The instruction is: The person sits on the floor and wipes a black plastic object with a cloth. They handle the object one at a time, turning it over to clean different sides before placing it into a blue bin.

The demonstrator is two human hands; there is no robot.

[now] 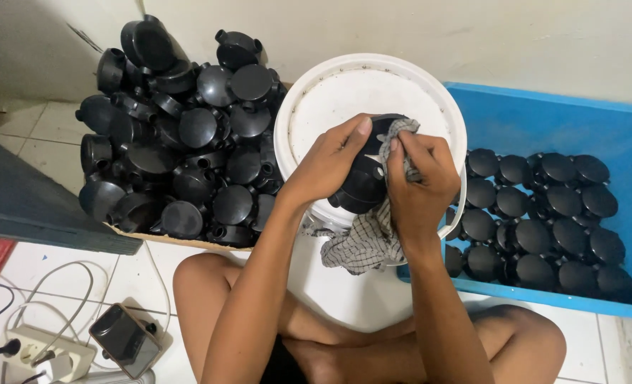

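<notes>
My left hand [328,162] grips a round black plastic junction box [364,186] over a white lidded bucket [316,107]. My right hand [419,186] presses a checked grey-and-white cloth [362,242] against the box's right side, and the cloth's loose end hangs down below both hands. Part of the box is hidden behind my fingers and the cloth.
A big heap of black round boxes [181,142] lies on cardboard at the left. A blue tray [543,121] at the right holds several rows of the same boxes [543,213]. A white power strip [45,352] and a dark adapter [125,340] lie on the tiled floor beside my crossed legs.
</notes>
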